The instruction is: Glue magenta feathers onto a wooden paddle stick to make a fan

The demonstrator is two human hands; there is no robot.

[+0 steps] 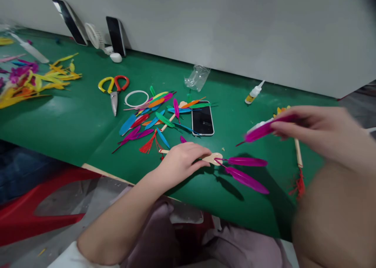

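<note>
My left hand [183, 160] is closed around a wooden spoon-shaped stick [214, 158], whose round end points right. Two magenta feathers [246, 161] fan out from that round end, their quills resting on it. Up on the right, my right hand [317, 129] pinches a separate magenta feather [261, 132] between thumb and fingers, its quill tip pointing down and left. A red tassel [148, 142] lies near the stick's far end by my left wrist. Beneath my right hand, another wooden handle [298, 152] with a red tassel [299, 184] is partly hidden.
Mixed coloured feathers [155, 115] lie left of a phone [202, 119]. Behind are scissors [114, 92], a white ring [136, 98], a clear plastic bag [198, 78] and a small glue bottle [254, 93]. Yellow feathers [55, 78] spread at far left. A grey wall [235, 33] bounds the green table [79, 123].
</note>
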